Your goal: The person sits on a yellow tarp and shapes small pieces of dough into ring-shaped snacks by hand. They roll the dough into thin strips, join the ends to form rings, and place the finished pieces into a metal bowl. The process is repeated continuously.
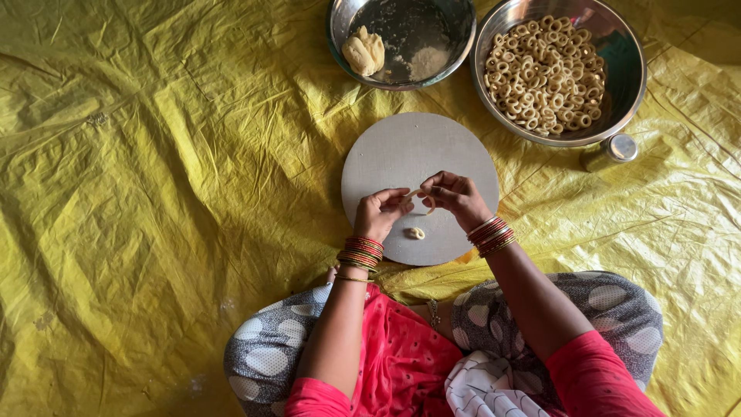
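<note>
— What are the hands doing over the round grey board [401,154]?

— The left hand [380,212] and right hand [454,194] meet above it, fingers [401,199] pinched shut on the two ends of a thin pale dough strip [414,193] held between them.

— Anything on the board itself?

— One small dough ring [417,232], lying just below the hands, near the board's front edge.

— And beyond it?

— Two steel bowls on the yellow sheet [154,193]. The left bowl [455,23] holds a lump of dough [363,52]; the right bowl [625,69] holds a heap of finished rings [544,73]. A small steel container [611,150] lies beside the right bowl.
</note>
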